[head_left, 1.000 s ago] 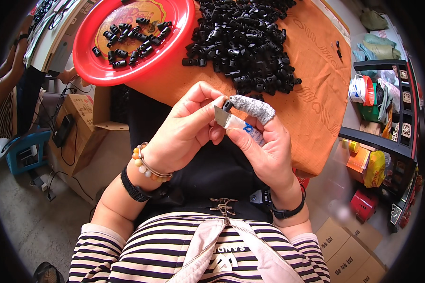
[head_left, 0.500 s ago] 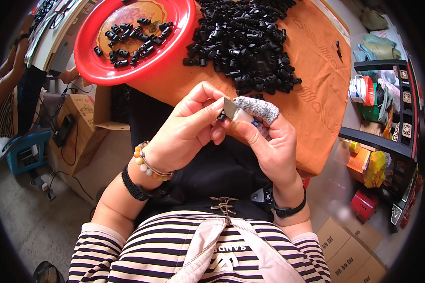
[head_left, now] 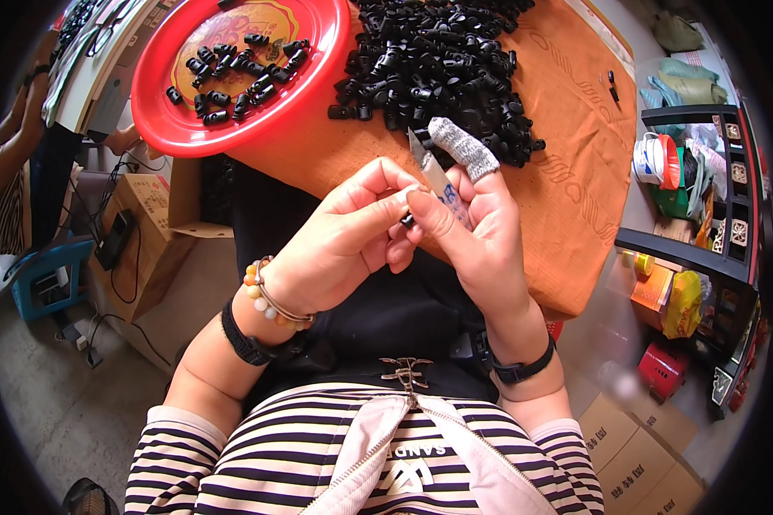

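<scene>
My left hand point(head_left: 339, 232) pinches a small black plastic piece point(head_left: 407, 221), which looks like a cord lock, mostly hidden by the fingertips. Close against it, my right hand point(head_left: 489, 232) grips a knife point(head_left: 439, 182) with a short metal blade and a pale handle bearing blue marks. The blade points up and away from the piece. A grey knitted cover point(head_left: 465, 148) sits on my raised right index finger, while the right thumb meets the left fingertips. Beyond the hands lies a heap of black cord locks point(head_left: 438, 73); several more rest in a red round tray point(head_left: 156, 129).
An orange cloth point(head_left: 567, 180) covers the table. Two thin dark items point(head_left: 612, 86) lie near its right edge. Cardboard boxes point(head_left: 150, 232) and a blue stool point(head_left: 47, 279) stand at left, near another person's arm point(head_left: 19, 129). A black shelf point(head_left: 687, 257) stands at right.
The knife blade has swung up and away from the black piece. My right index finger has lifted off the blade, and the right thumb has moved to the left fingertips.
</scene>
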Demonstrator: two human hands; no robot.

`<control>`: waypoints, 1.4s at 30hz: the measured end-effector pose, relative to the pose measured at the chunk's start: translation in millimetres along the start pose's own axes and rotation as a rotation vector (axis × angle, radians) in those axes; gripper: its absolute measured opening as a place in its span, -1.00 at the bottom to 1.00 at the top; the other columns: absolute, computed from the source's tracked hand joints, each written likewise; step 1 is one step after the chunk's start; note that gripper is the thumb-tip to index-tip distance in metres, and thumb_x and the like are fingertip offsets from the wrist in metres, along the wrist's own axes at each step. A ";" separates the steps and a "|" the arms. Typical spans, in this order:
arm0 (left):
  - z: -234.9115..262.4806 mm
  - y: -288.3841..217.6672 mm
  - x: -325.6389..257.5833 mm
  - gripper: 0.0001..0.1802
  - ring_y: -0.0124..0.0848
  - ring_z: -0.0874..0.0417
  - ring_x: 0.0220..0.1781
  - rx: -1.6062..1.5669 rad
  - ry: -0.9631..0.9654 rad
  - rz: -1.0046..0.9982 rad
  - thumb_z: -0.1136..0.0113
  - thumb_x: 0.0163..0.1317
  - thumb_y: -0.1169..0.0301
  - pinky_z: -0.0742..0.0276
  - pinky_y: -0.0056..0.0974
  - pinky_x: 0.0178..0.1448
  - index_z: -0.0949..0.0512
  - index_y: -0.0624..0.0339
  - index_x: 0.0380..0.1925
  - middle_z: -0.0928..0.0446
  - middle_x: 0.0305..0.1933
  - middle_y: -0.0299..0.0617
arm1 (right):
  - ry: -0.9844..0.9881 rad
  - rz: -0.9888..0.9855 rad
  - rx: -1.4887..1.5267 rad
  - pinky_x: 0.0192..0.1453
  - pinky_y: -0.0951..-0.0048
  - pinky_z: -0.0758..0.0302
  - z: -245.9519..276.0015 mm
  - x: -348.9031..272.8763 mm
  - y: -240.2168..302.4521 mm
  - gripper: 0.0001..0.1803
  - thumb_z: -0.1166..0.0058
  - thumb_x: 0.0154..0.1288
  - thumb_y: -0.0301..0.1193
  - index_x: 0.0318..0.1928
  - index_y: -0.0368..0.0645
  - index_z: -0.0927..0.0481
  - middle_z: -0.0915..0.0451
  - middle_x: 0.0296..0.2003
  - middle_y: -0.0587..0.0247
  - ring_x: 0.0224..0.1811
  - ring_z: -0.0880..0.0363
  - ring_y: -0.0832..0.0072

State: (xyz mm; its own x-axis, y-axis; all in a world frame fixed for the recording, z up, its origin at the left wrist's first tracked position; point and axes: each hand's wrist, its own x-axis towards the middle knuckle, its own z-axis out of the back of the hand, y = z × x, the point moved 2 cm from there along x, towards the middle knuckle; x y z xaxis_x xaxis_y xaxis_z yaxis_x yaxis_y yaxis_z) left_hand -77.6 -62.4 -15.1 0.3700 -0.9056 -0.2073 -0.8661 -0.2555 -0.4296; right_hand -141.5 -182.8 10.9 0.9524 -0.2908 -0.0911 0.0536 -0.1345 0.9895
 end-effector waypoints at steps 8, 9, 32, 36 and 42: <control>4.1 2.1 1.5 -0.88 -0.63 -0.40 -0.44 -0.067 0.020 0.048 0.04 0.33 0.35 -0.37 -0.49 -0.35 -0.35 0.12 -0.21 -0.41 -0.37 -0.35 | -0.070 0.016 0.150 -0.21 0.73 -0.40 -2.5 4.0 -1.0 -0.53 -0.04 0.26 -0.52 0.15 -0.39 -0.24 -0.47 -0.22 0.28 -0.26 -0.42 0.76; 3.7 2.1 1.5 -0.88 -0.63 -0.40 -0.44 -0.067 0.021 0.050 0.04 0.33 0.35 -0.37 -0.49 -0.35 -0.35 0.12 -0.21 -0.41 -0.37 -0.35 | -0.036 -0.007 0.132 -0.15 0.71 -0.40 -2.8 3.6 -2.1 -0.53 -0.05 0.26 -0.51 0.14 -0.38 -0.26 -0.47 -0.18 0.27 -0.20 -0.41 0.75; 31.3 -96.0 -15.2 -0.56 -0.21 -0.48 0.11 0.048 -0.205 -0.546 0.20 0.34 0.48 -0.51 -0.25 0.12 -0.11 0.27 0.21 -0.25 0.23 0.10 | -0.422 0.166 -0.505 -0.33 0.54 -0.46 65.5 -13.2 -39.4 -0.46 -0.17 0.08 -0.58 0.12 -0.24 -0.35 -0.52 -0.38 0.24 -0.41 -0.50 0.58; 28.3 -70.6 -10.2 -0.59 -0.48 -0.52 -0.28 0.135 -0.217 -0.413 0.14 0.33 0.41 -0.48 -0.44 -0.22 -0.20 0.27 0.16 -0.48 -0.19 -0.15 | -0.432 0.241 -0.691 -0.33 0.47 -0.47 59.8 -8.5 -34.0 -0.49 -0.17 0.07 -0.56 0.08 -0.22 -0.39 -0.53 -0.41 0.16 -0.45 -0.53 0.41; 18.4 -32.4 -0.1 -0.69 -0.59 -0.49 -0.37 0.344 -0.264 -0.165 0.08 0.29 0.44 -0.46 -0.47 -0.30 -0.33 0.25 0.02 -0.48 -0.30 -0.25 | -0.412 0.238 -0.833 -0.28 0.51 -0.49 55.5 -8.2 -31.9 -0.48 -0.12 0.09 -0.62 0.11 -0.21 -0.37 -0.52 -0.35 0.19 -0.39 -0.52 0.47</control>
State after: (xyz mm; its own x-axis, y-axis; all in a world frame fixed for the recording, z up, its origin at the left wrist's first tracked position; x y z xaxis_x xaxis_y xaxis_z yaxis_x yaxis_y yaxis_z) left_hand -43.4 -47.8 -17.3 0.6051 -0.7337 -0.3092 -0.6429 -0.2211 -0.7333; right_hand -167.6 -228.7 -26.2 0.7943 -0.5551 0.2468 0.2198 0.6414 0.7351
